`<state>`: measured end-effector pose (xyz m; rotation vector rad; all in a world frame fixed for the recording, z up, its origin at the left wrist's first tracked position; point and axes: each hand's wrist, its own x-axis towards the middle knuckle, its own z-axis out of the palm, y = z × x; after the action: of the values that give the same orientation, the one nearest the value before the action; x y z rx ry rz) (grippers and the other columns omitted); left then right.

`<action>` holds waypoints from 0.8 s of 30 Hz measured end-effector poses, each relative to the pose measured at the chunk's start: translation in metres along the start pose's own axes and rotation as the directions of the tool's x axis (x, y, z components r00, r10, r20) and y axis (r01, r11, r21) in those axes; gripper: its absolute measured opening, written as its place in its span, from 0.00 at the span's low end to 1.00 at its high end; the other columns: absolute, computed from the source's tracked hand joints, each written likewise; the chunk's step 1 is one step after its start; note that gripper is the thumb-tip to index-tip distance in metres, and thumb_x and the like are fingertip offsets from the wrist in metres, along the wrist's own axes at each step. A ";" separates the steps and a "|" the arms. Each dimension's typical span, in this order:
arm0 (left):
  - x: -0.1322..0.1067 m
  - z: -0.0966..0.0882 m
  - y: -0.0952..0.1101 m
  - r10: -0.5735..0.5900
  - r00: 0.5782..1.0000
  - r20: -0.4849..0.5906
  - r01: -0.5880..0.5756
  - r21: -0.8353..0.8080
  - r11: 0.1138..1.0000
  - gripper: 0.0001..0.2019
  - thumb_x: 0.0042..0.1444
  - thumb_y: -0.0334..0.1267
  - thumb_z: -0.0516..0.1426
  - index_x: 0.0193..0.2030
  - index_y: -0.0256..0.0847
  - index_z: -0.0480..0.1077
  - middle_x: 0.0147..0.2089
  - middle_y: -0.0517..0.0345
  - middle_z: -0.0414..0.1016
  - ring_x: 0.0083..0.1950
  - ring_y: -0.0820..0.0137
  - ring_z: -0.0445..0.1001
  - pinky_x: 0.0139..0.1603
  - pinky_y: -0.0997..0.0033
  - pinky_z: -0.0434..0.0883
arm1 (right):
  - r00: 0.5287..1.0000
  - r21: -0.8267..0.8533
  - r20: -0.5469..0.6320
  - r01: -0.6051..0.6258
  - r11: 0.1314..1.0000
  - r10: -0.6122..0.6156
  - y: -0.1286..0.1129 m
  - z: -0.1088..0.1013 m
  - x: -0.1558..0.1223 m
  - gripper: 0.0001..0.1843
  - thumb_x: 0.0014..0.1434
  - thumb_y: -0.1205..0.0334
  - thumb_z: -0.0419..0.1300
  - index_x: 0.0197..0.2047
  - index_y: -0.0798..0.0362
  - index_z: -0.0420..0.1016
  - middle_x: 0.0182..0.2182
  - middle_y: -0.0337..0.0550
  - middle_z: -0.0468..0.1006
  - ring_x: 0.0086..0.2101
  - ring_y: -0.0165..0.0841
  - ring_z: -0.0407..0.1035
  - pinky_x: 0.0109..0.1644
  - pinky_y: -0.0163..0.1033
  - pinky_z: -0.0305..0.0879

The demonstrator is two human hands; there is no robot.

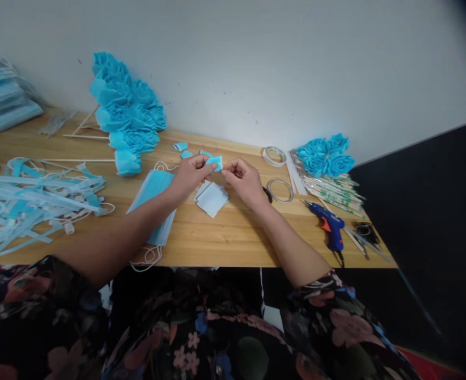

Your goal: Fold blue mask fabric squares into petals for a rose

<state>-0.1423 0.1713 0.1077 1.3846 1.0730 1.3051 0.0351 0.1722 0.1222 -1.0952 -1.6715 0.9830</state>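
My left hand point(192, 173) pinches a small light-blue piece of mask fabric point(216, 162) between thumb and fingers. My right hand point(246, 182) has its thumb and fingertips closed at the right edge of that same piece. Just below both hands lies a small stack of whitish cut squares point(212, 199). A few blue folded pieces point(180, 146) rest behind my left hand, partly hidden by it. Under my left forearm is a blue face mask point(157, 182) with white ear loops.
Mask strips point(43, 203) are heaped at the left, near blue fabric flowers point(127, 100) on sticks and stacked masks point(3, 97). At right are tape rolls point(274, 156), a bracelet-like ring point(280, 190), more flowers point(327, 154), wrapped sticks point(335, 192) and a blue glue gun point(331, 224).
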 end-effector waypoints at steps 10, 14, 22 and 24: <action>-0.002 0.001 0.002 0.008 1.000 -0.003 -0.008 -0.003 1.000 0.16 0.51 0.49 0.65 0.26 0.41 0.67 0.23 0.63 0.66 0.26 0.75 0.64 0.29 0.72 0.63 | 1.000 0.024 0.011 -0.009 1.000 0.009 -0.001 -0.001 0.000 0.10 0.55 0.54 0.66 0.36 0.51 0.74 0.28 0.34 0.72 0.29 0.28 0.63 0.35 0.37 0.61; -0.002 0.002 0.004 0.000 1.000 -0.005 0.000 -0.003 1.000 0.15 0.51 0.48 0.65 0.26 0.41 0.68 0.24 0.63 0.66 0.27 0.74 0.64 0.29 0.72 0.64 | 1.000 0.000 -0.002 0.005 1.000 -0.005 0.001 -0.001 0.000 0.09 0.55 0.55 0.65 0.34 0.51 0.73 0.28 0.35 0.73 0.30 0.28 0.63 0.36 0.37 0.61; -0.003 0.004 0.004 0.005 1.000 -0.009 -0.005 0.002 1.000 0.13 0.51 0.45 0.63 0.26 0.41 0.67 0.24 0.64 0.65 0.27 0.75 0.63 0.28 0.73 0.63 | 1.000 -0.007 0.015 0.010 1.000 -0.009 0.000 -0.001 0.000 0.11 0.56 0.52 0.65 0.32 0.50 0.73 0.27 0.35 0.72 0.29 0.29 0.62 0.35 0.38 0.60; -0.004 0.004 0.005 0.002 1.000 0.002 -0.002 0.004 1.000 0.13 0.51 0.44 0.63 0.26 0.41 0.66 0.24 0.64 0.65 0.27 0.75 0.63 0.28 0.73 0.63 | 1.000 -0.018 0.015 0.017 1.000 -0.017 0.000 -0.001 -0.001 0.12 0.57 0.52 0.65 0.31 0.50 0.72 0.27 0.36 0.71 0.29 0.29 0.61 0.35 0.38 0.59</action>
<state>-0.1380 0.1663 0.1123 1.3896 1.0733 1.3032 0.0365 0.1717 0.1224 -1.0862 -1.7022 0.9685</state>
